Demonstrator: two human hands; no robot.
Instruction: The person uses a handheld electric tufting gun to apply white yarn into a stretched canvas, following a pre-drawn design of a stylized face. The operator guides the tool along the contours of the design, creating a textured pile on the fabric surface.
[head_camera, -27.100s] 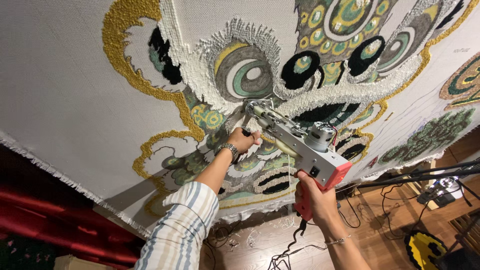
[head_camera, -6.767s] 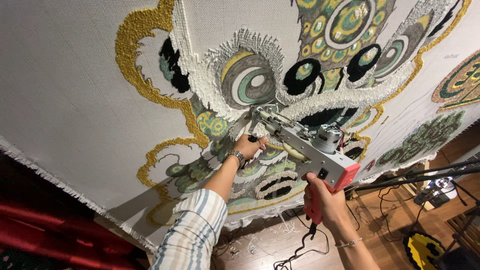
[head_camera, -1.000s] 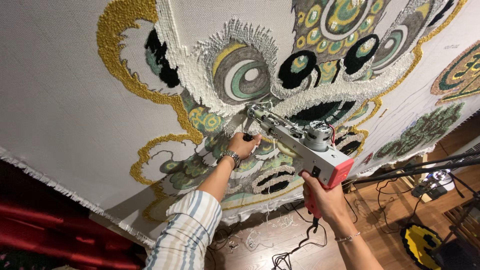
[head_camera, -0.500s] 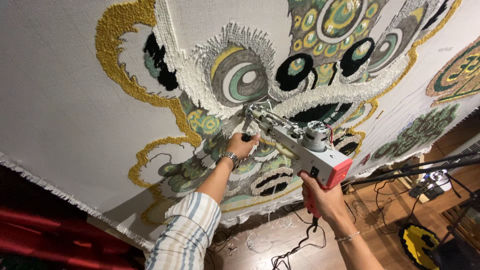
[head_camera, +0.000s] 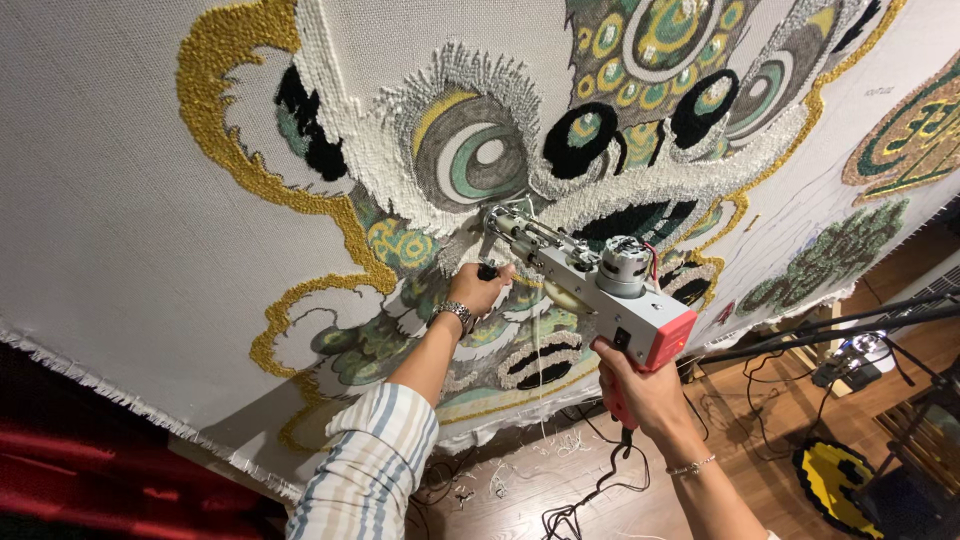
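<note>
1. The grey metal tufting gun with a red rear housing is held with its needle end pressed against the large white stretched backing cloth, at the edge of the tufted green, gold and black beast design; the nose has to meet the cloth squarely for yarn to go through
2. The right hand is wrapped tight round the red pistol grip under the gun's rear, fingers fully curled; whether a finger rests on the trigger cannot be told
3. The left hand, wearing a silver wristwatch, is closed round the small black front handle just beside the needle, steadying and steering the nose
4. The striped shirt sleeve reaches upward, since the cloth hangs high and tilted on its frame
5. A black power cord trails from the grip down to the wooden floor, slack enough to let the gun travel
</note>
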